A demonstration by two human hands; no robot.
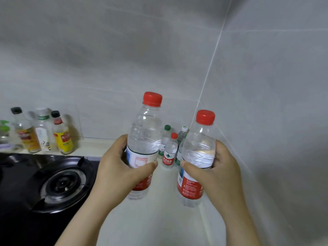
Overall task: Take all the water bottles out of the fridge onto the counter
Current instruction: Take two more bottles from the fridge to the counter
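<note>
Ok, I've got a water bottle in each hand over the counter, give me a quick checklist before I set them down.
1. Left hand grips the left bottle round its label: ok.
2. Right hand grips the right bottle: ok.
3. Red caps on both: ok.
4. Bare counter below both bottles: ok.
5. Gap to the small bottles in the corner: cannot tell.
6. Burner beside the left bottle shows no flame: ok.

Small back bottle (168, 158) label reads 农夫山泉
</note>
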